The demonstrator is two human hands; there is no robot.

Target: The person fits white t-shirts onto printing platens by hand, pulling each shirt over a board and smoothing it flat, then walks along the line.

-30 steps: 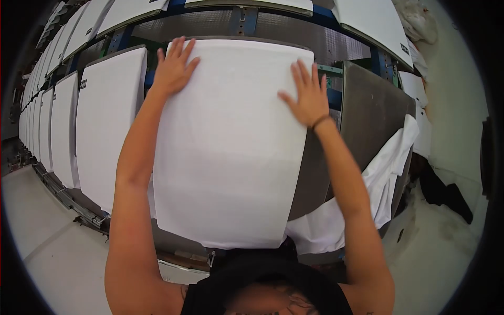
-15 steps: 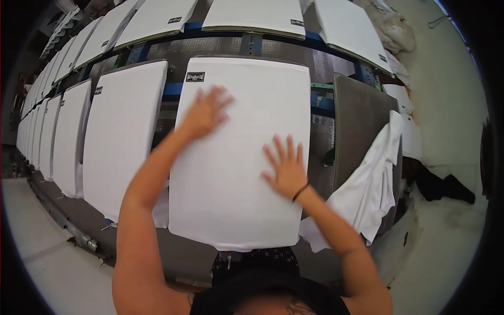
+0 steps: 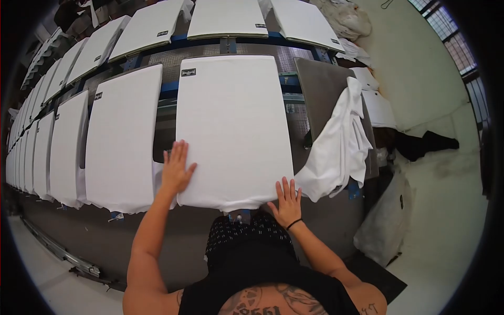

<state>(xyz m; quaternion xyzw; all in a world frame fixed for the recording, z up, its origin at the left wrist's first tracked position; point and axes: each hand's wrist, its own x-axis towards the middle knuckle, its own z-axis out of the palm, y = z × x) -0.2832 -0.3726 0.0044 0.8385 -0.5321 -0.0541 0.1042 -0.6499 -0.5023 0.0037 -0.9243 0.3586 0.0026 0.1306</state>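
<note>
A white fabric piece (image 3: 233, 126) is stretched smooth over a flat board in front of me, with a small black label (image 3: 188, 72) at its upper left corner. Against its left edge, low down, my left hand (image 3: 178, 170) lies open with the fingers pointing away from me. My right hand (image 3: 286, 202) is open too, fingers spread at the lower right corner of the cloth. Beside it, a crumpled white cloth (image 3: 338, 147) drapes over the bare grey board (image 3: 321, 86) on the right.
More cloth-covered boards stand in rows, one (image 3: 123, 142) to the left and another (image 3: 228, 18) beyond a blue metal frame (image 3: 228, 46). White bundles (image 3: 341, 20), a black cloth (image 3: 428, 145) and a pale sack (image 3: 386, 215) are at the right.
Both hands have come down toward me, from the middle of the cloth to its lower side edges. The left hand moved furthest. The head view has shifted as well.
</note>
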